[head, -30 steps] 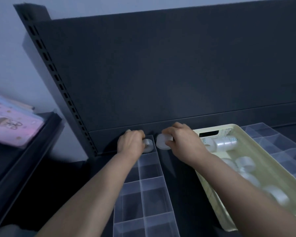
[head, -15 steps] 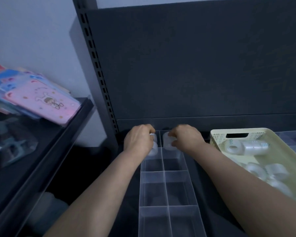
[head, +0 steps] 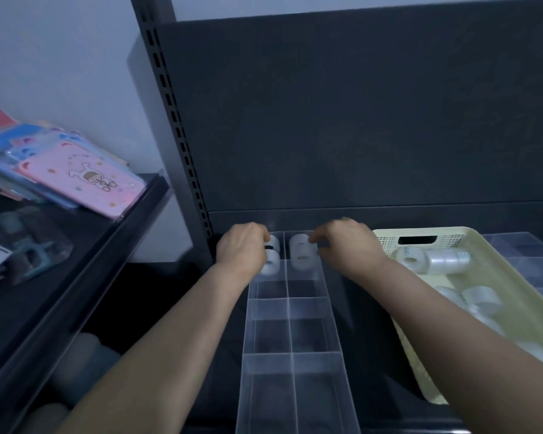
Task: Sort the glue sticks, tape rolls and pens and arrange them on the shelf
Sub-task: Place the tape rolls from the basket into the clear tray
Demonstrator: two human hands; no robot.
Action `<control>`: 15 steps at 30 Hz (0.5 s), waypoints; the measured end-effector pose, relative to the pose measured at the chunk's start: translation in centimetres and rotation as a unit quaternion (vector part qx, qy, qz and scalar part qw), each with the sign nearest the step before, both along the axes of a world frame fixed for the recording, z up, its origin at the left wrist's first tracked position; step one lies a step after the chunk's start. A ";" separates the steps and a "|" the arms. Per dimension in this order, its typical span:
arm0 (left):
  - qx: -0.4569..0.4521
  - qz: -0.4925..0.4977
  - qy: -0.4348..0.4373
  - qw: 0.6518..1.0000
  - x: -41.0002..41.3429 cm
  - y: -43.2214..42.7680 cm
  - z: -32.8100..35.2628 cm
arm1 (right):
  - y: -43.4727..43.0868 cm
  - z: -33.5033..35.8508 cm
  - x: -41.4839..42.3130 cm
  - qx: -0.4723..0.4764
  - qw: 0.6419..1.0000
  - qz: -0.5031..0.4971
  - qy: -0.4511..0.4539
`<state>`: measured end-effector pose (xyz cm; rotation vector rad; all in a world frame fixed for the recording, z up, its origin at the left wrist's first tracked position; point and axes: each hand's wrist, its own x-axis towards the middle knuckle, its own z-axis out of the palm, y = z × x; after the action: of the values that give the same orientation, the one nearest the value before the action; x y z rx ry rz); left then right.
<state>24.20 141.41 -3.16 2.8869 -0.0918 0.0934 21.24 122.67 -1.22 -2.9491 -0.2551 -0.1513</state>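
A clear divided organizer (head: 292, 349) lies on the dark shelf, running away from me. Its back-left compartment holds two white tape rolls (head: 272, 265), and my left hand (head: 242, 250) curls over them, fingers on the upper roll. The back-right compartment holds a stack of tape rolls (head: 301, 255). My right hand (head: 347, 245) pinches the right side of that stack with fingertips and thumb. The organizer's nearer compartments hold nothing. A cream basket (head: 489, 277) at the right holds several more tape rolls (head: 433, 260). No glue sticks or pens show.
The dark shelf back panel (head: 358, 120) rises right behind the organizer. Another clear divided tray (head: 533, 261) lies past the basket at the far right. On the left, a second shelf (head: 113, 233) carries pink and blue packaged items (head: 76, 180).
The view has swung left, so the organizer sits centred. Both hands have lowered their tape rolls into the two back compartments, where the rolls now rest stacked.
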 end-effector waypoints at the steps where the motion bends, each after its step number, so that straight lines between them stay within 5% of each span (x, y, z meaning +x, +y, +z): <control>1: 0.024 -0.003 0.018 1.000 0.0 0.0 0.1 | 0.1 0.1 -0.6 0.009 1.000 0.011 0.013; 15: 0.078 -0.011 0.087 0.993 2.6 -1.1 0.6 | 1.1 -3.0 -1.8 0.007 0.996 0.019 0.092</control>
<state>26.83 140.27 -2.53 3.0336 -0.1016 -0.1759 19.40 123.75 -4.17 -2.9172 -0.2836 0.1234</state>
